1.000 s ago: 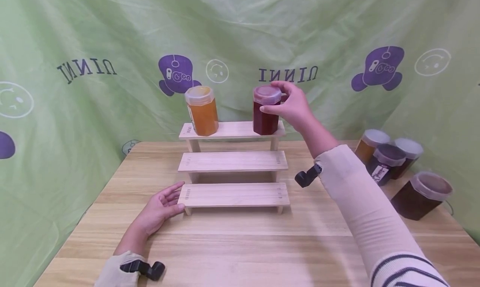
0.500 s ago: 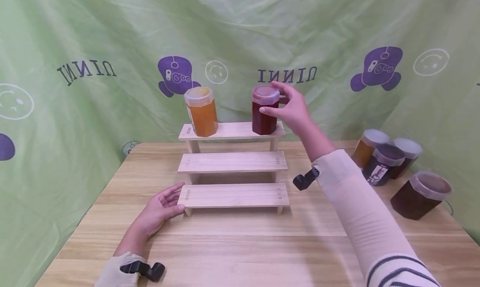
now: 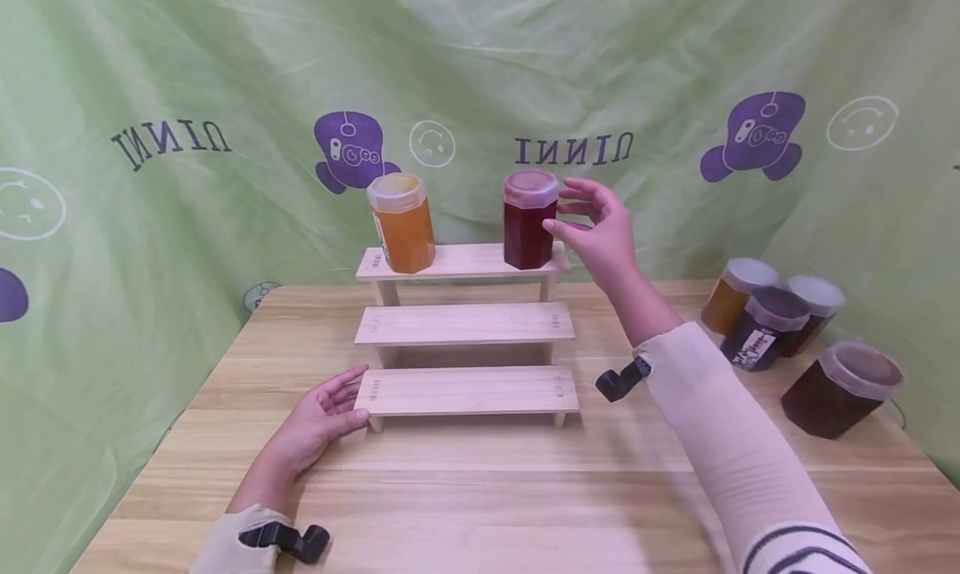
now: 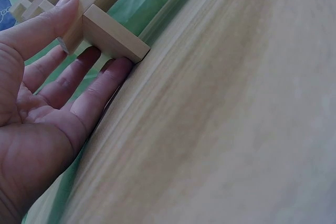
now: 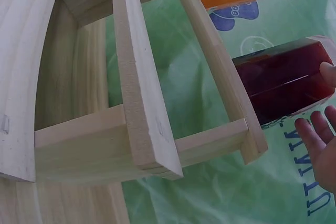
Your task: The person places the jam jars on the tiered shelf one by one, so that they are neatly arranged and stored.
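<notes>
Green printed backdrop [image 3: 480,49], wood-grain table [image 3: 487,499]; right hand [image 3: 602,231] has let go, fingers bent and spread, holding nothing; thumb tip overlaps the right edge of the red jar [image 3: 527,228], can't tell if it touches; the other fingers are clear of it in the right wrist view.

Red jar is upright near the right end of the top shelf [image 3: 468,259]; orange jar [image 3: 407,234] near the left end, well apart; left hand [image 3: 321,420] holds the lowest shelf's left corner, thumb over the edge, fingers against the leg; wooden stand [image 3: 463,322] sits level, middle and bottom shelves bare.

Step in hand, my read: release and back off; pull the hand straight out to the right, thumb off the jar first, no sideways drag on the lid; jar is tall on a narrow board, so a knock could tip it; keep the left hand braced until the right is clear; then out to the jars on the table at right, labelled dark jar [image 3: 768,328] and brown jar [image 3: 836,395] among them.

Versus half a second ago: fingers were at the lid, thumb across the jar's face; now the hand is lower and further right; red jar looks unmoved; left hand same.
</notes>
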